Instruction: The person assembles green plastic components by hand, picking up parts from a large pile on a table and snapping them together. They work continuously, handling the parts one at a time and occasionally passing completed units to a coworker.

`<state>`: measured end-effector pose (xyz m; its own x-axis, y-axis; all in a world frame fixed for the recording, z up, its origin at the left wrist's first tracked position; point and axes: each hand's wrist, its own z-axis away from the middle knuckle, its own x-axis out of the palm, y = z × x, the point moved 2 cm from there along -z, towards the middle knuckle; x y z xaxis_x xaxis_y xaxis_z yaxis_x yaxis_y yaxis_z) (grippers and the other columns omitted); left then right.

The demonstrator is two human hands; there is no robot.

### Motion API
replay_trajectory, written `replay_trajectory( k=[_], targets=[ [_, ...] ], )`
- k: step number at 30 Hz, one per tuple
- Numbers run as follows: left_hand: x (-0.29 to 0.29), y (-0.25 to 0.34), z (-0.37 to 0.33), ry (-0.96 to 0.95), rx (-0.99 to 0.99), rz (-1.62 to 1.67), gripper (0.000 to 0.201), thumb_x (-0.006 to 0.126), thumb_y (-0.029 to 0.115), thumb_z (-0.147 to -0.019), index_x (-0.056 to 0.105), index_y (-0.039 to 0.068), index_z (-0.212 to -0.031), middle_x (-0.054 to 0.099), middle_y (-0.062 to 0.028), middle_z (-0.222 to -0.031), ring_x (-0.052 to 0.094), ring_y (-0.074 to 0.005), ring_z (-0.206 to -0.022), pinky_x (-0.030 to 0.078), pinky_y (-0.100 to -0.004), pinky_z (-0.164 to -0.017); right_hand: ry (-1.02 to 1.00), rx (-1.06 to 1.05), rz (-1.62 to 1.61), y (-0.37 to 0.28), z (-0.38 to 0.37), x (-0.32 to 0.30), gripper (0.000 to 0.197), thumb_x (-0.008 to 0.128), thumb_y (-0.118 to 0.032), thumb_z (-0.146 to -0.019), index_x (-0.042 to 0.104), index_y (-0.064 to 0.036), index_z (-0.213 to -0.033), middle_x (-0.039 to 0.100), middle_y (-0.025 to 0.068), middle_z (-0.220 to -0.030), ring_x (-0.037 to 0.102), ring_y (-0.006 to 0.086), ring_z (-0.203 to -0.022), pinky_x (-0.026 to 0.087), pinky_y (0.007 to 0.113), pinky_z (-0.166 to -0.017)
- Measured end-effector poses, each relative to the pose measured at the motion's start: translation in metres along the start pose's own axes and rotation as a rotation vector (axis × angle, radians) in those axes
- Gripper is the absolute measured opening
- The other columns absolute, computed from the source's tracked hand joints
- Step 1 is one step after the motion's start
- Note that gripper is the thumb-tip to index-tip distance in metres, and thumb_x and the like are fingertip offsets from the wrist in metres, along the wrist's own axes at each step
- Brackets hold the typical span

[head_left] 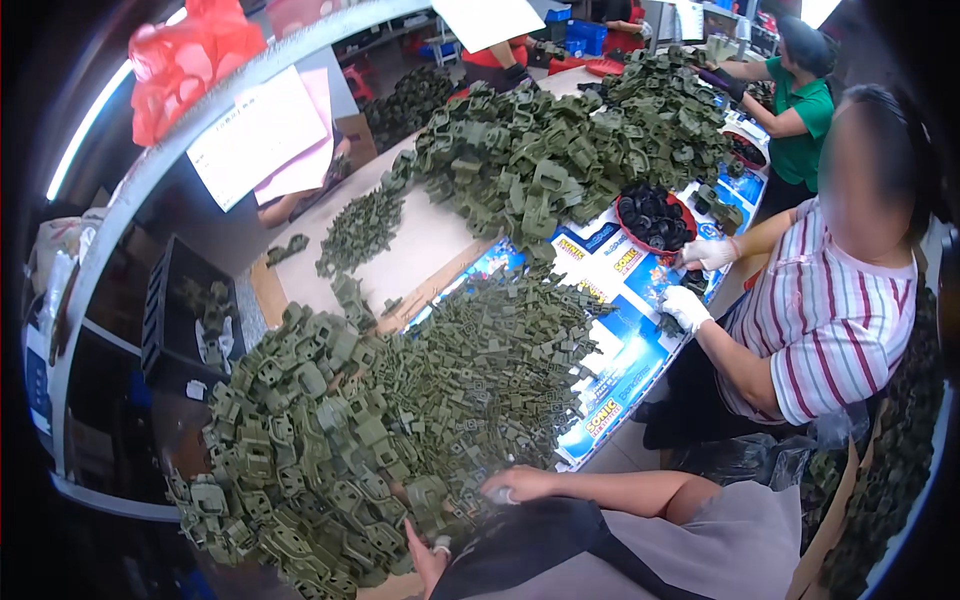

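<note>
My left hand is at the lower edge, at the heap of larger olive-green plastic parts. A green plastic part with a frame-like shape sits between its thumb and finger. My right hand is farther right, its fingers curled down at the near edge of a heap of small green plastic parts. Whatever it pinches is too small or hidden to make out. White coverings show on fingertips of both hands. The two heaps touch each other on the table.
Across the table's right side, a co-worker's gloved hands work beside a red basket of black parts. A bigger green pile lies farther back. A curved metal frame with hanging paper sheets rises at left. Another person stands beyond.
</note>
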<state>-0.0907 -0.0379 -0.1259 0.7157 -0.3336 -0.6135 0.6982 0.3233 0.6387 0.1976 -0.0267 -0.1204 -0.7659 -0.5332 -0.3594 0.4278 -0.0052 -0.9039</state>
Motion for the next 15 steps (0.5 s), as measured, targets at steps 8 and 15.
replay_trajectory(
  k=[8,15],
  targets=[
    [0.004,-0.023,-0.020,0.137,0.130,0.069,0.067,0.049,-0.007,-0.067,0.036,0.011,-0.131,0.039,-0.0222,-0.128,0.042,-0.0354,-0.118,0.030,-0.0367,-0.100,-0.029,-0.150,-0.223,-0.014,-0.034,0.018,0.073,0.053,-0.014,-0.076,0.023,-0.0089,-0.141,0.039,0.0233,-0.135,0.051,0.0325,-0.112,0.041,0.037,-0.093],
    [-0.006,0.058,0.004,0.167,0.452,0.400,0.085,0.058,0.000,-0.066,0.016,0.005,-0.140,0.037,-0.0206,-0.126,0.041,-0.0307,-0.118,0.034,-0.0363,-0.096,0.064,-0.083,-0.347,-0.096,-0.039,0.014,0.092,0.064,-0.023,-0.079,0.002,-0.0046,-0.144,0.013,0.0225,-0.147,0.021,0.0291,-0.135,0.025,0.034,-0.107]
  ],
)
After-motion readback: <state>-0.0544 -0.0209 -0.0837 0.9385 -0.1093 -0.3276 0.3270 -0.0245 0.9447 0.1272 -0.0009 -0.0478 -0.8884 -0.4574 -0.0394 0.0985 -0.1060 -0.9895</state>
